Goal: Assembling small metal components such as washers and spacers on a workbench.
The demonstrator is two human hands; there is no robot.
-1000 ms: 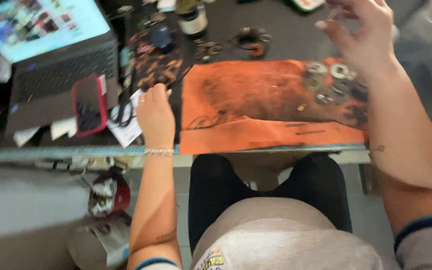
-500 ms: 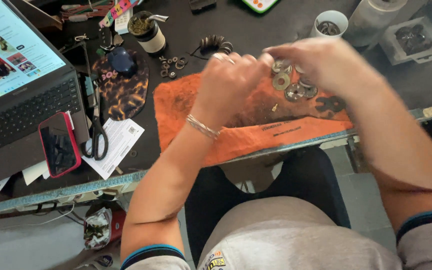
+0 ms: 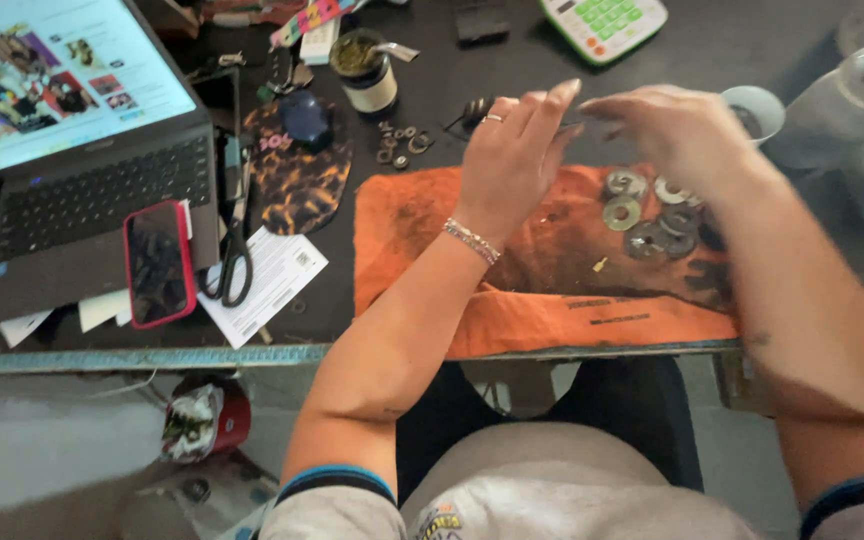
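1. Two bare hands meet above the far edge of an orange cloth (image 3: pixel 512 300), raised off the work surface. The left hand (image 3: pixel 512 165) wears a ring and a beaded bracelet; its fingers are stretched long, tips pointing toward the right hand (image 3: pixel 677 130).
2. The right hand is motion-blurred, its fingers curled toward the left fingertips. Something thin and dark seems to sit between the two sets of fingertips, but whether either hand is pinched on it cannot be told.
3. Several flat metal washers (image 3: pixel 647 215) lie in a loose cluster on the right part of the cloth, just under the right hand. They are round rings, grey and dull, some overlapping, some darker than others.
4. The cloth is soft, rumpled fabric, bright orange with dark greasy smears, and it hangs slightly over the table's near edge.
5. A few smaller rings and nuts (image 3: pixel 399 143) lie on the dark tabletop (image 3: pixel 712 50) beyond the cloth, near a squat jar (image 3: pixel 367 75) with a pale label.
6. Left of the cloth sit a tortoiseshell-patterned mat (image 3: pixel 297 185) bearing a dark blue mouse (image 3: pixel 304 118), black-handled scissors (image 3: pixel 232 260), a phone in a red case (image 3: pixel 159 262) and an open laptop (image 3: pixel 72 150).
7. A white cup (image 3: pixel 757 105) stands just beyond the right hand.
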